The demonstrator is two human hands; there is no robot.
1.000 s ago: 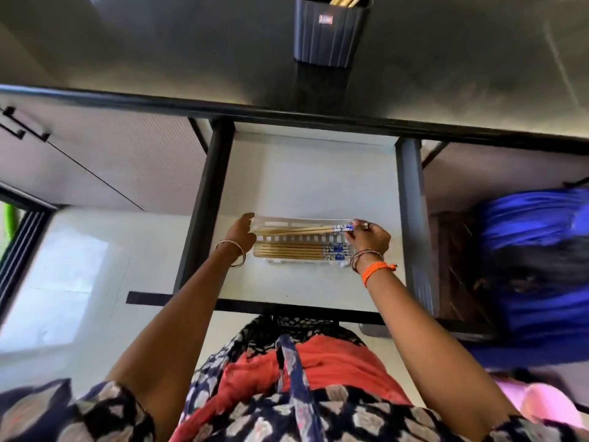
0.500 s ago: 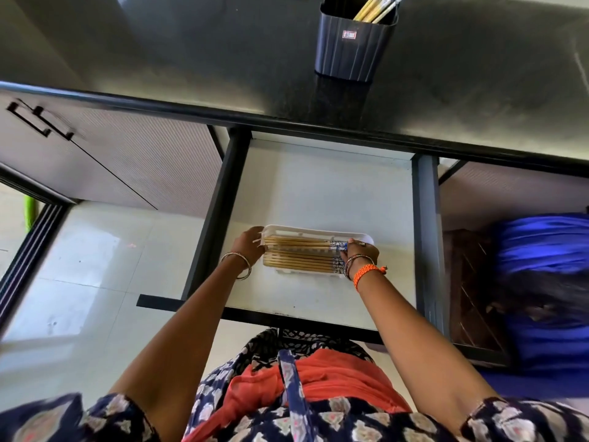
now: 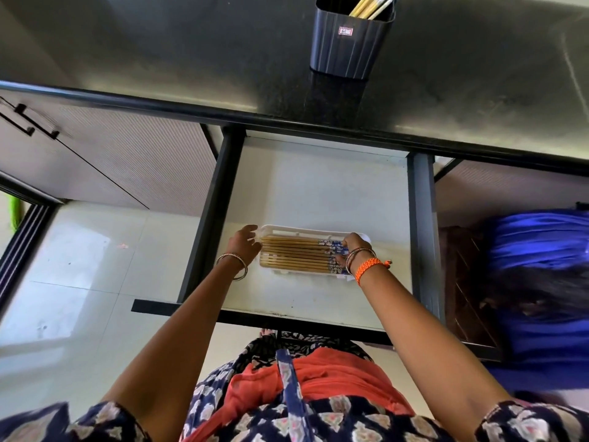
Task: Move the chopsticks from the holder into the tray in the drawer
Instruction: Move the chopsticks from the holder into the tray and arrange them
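Observation:
A white tray (image 3: 302,229) lies in the open drawer (image 3: 318,193). Several wooden chopsticks (image 3: 293,256) with blue patterned ends lie side by side in it. My left hand (image 3: 243,244) is at the tray's left end, with curled fingers on its rim by the chopstick tips. My right hand (image 3: 355,247) covers the blue ends at the right, fingers pressed down on them. A dark ribbed holder (image 3: 347,43) stands on the counter above the drawer, and a few more chopsticks (image 3: 371,6) stick out of it.
The dark countertop (image 3: 191,43) overhangs the back of the drawer. Black drawer rails (image 3: 213,218) run along both sides. A closed cabinet with black handles (image 3: 28,122) is on the left. A person in blue (image 3: 538,250) is close on the right.
The pair of chopsticks my right hand held over the tray now lies flat among the others. Both hands have closed in on the tray's ends. The view has tilted up towards the holder.

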